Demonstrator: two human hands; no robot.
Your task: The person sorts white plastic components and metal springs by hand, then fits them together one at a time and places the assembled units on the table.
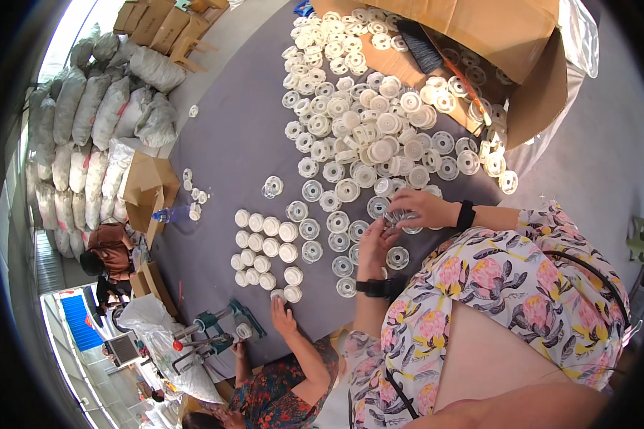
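Head view: grip of both hands clamped on one clear plastic piece (pixel 399 217), fingertips of the left hand (pixel 373 250) reaching it from the near left, those of the right hand (pixel 422 208) from the far right. Neither hand was nearer; both touched it. Its long axis could not be told, fingers hiding much of the outline. It appeared to be held above the worktop (pixel 215 157).

Just outside the grip, a clear disc (pixel 397 257) lay flat, near side, just right of the left wrist; further clear discs lay left. On the far side, a heap of white discs (pixel 365 129) crowded the hands, spreading to an open carton (pixel 537 86) at far right.

Left: rows of white stacked parts (pixel 268 245), a co-worker's hand (pixel 283 318) at their near end. Grey surface showed beyond those rows; widest room for moving seemed there. Near edge ran close to the wearer's torso.
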